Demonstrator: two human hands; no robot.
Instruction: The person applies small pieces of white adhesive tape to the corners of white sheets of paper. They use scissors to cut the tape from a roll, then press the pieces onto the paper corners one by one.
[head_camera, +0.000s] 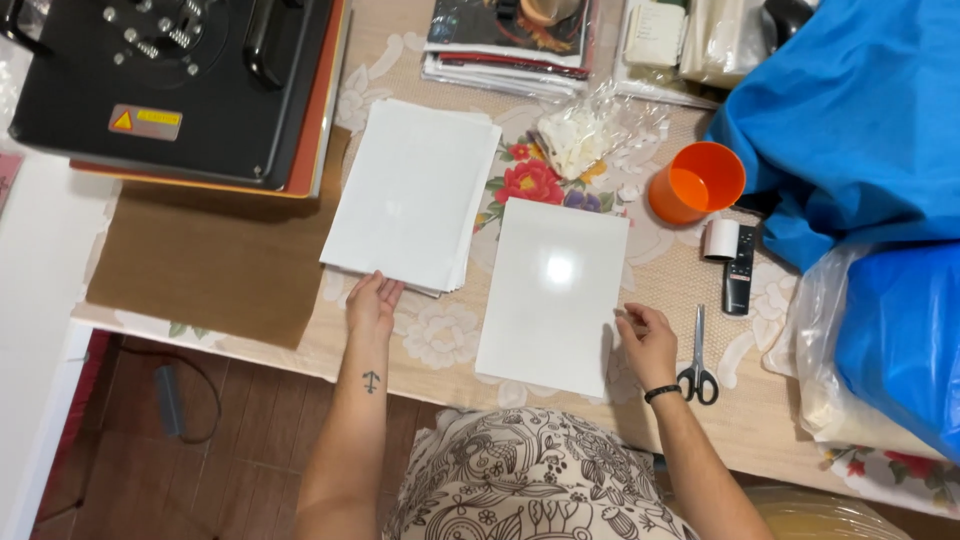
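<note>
A stack of white sheets (410, 190) lies on the flowered tablecloth (440, 340). My left hand (373, 303) rests flat at the stack's near edge, fingers touching the lowest sheets. To the right lies a single glossy white sheet (553, 295). At that sheet's right edge is my right hand (647, 343), with its fingertips pinching or touching the edge. A black band is on that wrist.
A black heat press (170, 85) stands at the back left above a brown sheet (210, 260). Black-handled scissors (697, 360), an orange cup (696, 183), a white tape roll (719, 239), a remote (740, 270), a blue bag (860, 130) and a plastic packet (590, 130) crowd the right.
</note>
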